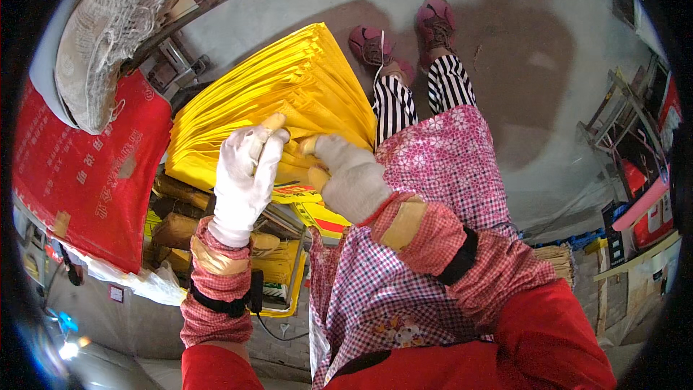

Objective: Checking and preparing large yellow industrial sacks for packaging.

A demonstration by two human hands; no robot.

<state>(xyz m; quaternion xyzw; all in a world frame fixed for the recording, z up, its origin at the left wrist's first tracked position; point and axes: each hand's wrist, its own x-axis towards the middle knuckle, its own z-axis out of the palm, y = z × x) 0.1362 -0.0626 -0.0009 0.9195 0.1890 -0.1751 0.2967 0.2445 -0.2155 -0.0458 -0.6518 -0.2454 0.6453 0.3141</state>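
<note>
A thick fanned stack of thin yellow sheets, which look like flat sacks, stands before me with its many edges spread out. Over its near side is my left hand, in a white glove with yellowish fingertips. Its fingers are curled together, and whatever they pinch is too hidden to name. My right hand, in a greyish glove, bends its thumb and fingers onto the near right part of the stack, gripping a yellow sheet. Below the hands hangs a printed yellow corner with red and green marks.
A red printed sheet drapes at the left, beneath a whitish netted sack. Bundled brownish packets sit under the yellow stack. My checked apron covers my lap. A cluttered metal frame stands at the right.
</note>
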